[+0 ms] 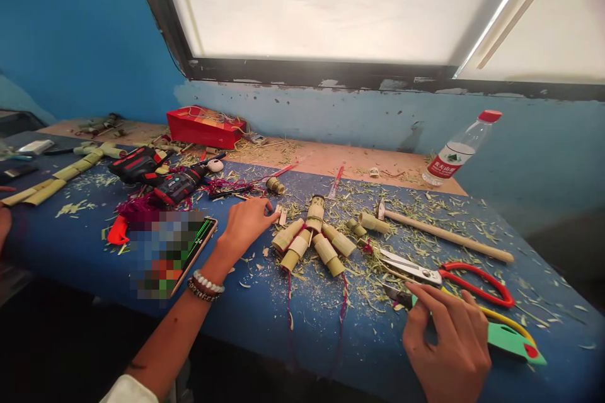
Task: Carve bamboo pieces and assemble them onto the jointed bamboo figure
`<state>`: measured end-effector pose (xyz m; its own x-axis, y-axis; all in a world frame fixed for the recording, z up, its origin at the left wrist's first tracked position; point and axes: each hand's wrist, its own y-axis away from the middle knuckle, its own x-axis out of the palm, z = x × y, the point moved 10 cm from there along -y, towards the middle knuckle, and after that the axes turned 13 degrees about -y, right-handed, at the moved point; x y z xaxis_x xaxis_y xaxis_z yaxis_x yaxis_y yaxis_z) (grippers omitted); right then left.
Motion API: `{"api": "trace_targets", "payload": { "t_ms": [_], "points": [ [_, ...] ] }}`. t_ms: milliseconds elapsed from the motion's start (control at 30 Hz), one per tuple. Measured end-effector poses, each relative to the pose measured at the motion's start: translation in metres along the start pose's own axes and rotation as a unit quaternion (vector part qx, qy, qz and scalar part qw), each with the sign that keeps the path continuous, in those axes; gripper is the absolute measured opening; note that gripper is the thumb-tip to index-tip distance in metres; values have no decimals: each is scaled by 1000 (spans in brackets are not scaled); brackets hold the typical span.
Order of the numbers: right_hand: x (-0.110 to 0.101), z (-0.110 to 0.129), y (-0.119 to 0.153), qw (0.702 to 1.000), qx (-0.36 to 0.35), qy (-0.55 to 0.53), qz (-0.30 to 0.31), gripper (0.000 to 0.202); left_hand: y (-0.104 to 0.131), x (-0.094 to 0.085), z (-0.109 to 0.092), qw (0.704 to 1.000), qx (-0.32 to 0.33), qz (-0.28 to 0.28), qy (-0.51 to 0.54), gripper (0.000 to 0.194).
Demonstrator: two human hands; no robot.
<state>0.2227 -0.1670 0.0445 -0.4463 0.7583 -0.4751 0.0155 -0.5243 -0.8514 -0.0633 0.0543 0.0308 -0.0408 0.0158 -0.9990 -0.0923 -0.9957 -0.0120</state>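
Observation:
My left hand [248, 221] is closed, with thumb and forefinger at a small pale bamboo piece [282, 215]. Just right of it is a jointed bamboo figure [315, 215] made of short tubes, with dark red cords hanging from two of them over the table's front edge. My right hand [447, 340] has its thumb and forefinger curled together at the front of a tool with green and yellow handles [513, 343], whose short blade points left. My hand hides part of that tool. Beyond it lie red-handled scissors [477, 280].
Bamboo shavings litter the blue tabletop [363, 352]. A hammer [449, 236] and a water bottle [460, 150] are at right. A phone [201, 242], power drills [179, 186] and a red box [207, 126] are at left. Another person's hand [4, 220] shows at the left edge.

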Motion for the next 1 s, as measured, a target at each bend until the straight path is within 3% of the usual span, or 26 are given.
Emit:
{"api": "trace_targets", "payload": {
  "t_ms": [167,400,667,867,933,1000],
  "points": [
    [-1,0,-1,1000,-4,-1,-2,19,1,-1,3,999,14,2,43,23],
    [-1,-2,0,1000,6,-13,-1,18,0,3,26,991,-10,-7,133,20],
    [0,-3,0,1000,2,-17,3,17,10,-2,29,976,1,-38,214,20],
    [-2,13,-22,990,-23,-141,4,25,24,-19,8,939,68,-86,326,18],
    [7,27,-44,974,-40,-219,25,29,30,-26,-6,926,93,-94,354,17],
    [28,43,-71,953,-55,-287,80,28,35,-34,-22,914,123,-108,372,14]
  ]
}}
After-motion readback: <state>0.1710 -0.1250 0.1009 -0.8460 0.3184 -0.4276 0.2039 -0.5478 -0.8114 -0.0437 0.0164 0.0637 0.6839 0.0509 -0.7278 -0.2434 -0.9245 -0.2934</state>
